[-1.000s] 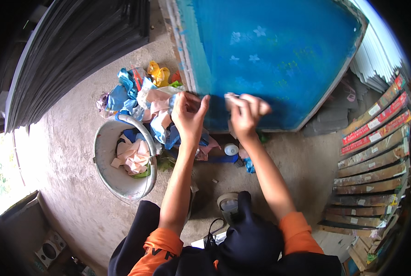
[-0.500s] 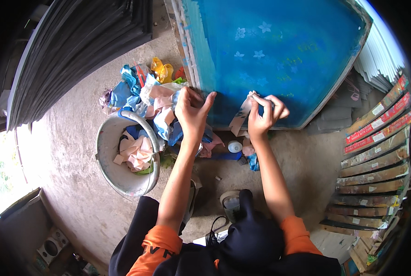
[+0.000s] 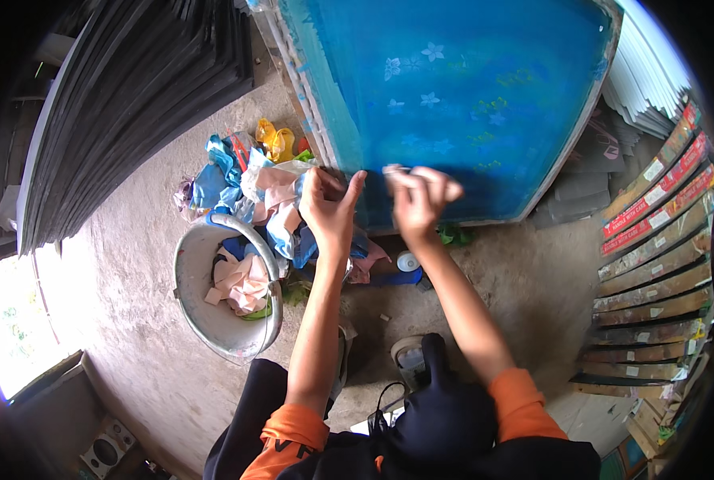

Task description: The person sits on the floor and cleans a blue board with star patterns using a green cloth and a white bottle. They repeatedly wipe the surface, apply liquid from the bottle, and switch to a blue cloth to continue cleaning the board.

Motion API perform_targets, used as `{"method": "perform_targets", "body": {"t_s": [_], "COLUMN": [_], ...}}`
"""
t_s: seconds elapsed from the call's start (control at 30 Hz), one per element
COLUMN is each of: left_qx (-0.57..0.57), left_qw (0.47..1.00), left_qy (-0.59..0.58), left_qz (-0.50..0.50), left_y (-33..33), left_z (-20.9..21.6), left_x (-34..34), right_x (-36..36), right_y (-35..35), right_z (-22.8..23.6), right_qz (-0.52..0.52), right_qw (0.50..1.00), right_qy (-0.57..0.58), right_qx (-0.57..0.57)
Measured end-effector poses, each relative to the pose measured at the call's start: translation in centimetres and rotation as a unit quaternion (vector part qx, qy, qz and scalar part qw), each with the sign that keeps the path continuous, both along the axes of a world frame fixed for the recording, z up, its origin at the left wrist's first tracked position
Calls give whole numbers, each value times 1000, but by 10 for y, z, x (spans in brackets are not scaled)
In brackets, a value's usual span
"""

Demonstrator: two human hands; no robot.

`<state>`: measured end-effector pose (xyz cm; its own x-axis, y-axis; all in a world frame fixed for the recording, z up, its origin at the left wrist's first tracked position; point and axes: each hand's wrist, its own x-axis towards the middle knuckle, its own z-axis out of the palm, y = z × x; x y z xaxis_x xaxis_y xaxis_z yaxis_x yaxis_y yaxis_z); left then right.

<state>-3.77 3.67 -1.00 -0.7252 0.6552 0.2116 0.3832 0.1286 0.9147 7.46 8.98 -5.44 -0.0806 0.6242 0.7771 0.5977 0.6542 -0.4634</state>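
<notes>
My left hand (image 3: 330,210) is at the lower left corner of a large blue screen-printing frame (image 3: 445,96). Its fingers curl inward while the thumb points up, apart from them; whatever they may hold is hidden. Smeared by motion, my right hand (image 3: 421,200) is over the frame's lower part, its fingertips pinched together toward the left hand. What sits in that pinch is too blurred to name. Pale flower prints (image 3: 430,52) show on the blue mesh.
Crumpled scraps (image 3: 277,188) lie on the floor beside a grey bucket (image 3: 187,292) holding pale cloth-like pieces (image 3: 243,282). A small white round object (image 3: 407,262) is below the frame. Dark stacked sheets (image 3: 133,112) stand left; taped slats (image 3: 653,280) stand right.
My right hand has moved left toward my left hand. The pale, dark-marked strip that hung from its fingers no longer shows. The whole view has shifted slightly.
</notes>
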Motion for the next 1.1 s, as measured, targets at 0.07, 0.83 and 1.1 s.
{"method": "perform_targets", "body": {"t_s": [0.07, 0.83, 1.1], "left_qx": [-15, -32, -12], "left_qw": [999, 999, 999], "left_qy": [-42, 41, 49], "left_qz": [-7, -1, 19], "left_y": [0, -3, 1], "left_z": [2, 5, 5], "left_x": [-5, -6, 2], "right_x": [1, 26, 24], "right_y": [11, 10, 18], "right_z": [5, -5, 11], "right_qz": [59, 52, 73], "right_qw": [995, 984, 979], "right_qy": [-69, -139, -170], "right_qx": [52, 98, 90]}}
